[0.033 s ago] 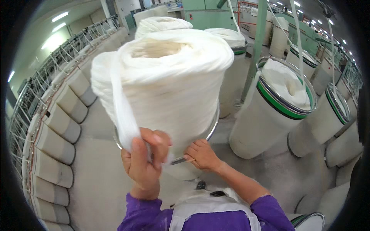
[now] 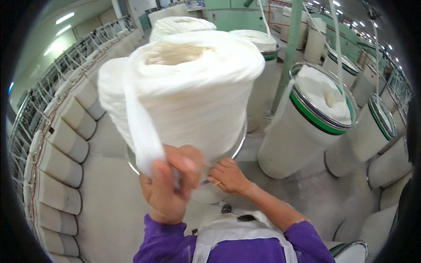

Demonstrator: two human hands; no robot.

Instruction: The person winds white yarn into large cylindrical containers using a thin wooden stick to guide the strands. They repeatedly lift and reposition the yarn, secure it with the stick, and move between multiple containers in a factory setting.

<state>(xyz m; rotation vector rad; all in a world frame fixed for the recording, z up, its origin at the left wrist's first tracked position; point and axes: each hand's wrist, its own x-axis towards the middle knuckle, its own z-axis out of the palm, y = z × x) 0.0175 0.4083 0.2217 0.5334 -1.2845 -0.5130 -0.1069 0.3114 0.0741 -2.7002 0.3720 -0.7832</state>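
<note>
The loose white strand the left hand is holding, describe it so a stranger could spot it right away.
Find the tall heap of white fibre piled above its can in the middle. A flat white strand hangs down its left side into the left hand. It alone dangles loose; the rest lies coiled.

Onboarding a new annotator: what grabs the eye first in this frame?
A tall heap of coiled white sliver fills the centre, piled well above the metal rim of its can. In front of it the left hand pinches a loose white strand that hangs down the heap's side, while the right hand rests at the rim. To the right stands a green-banded can of the same white fibre.
</note>
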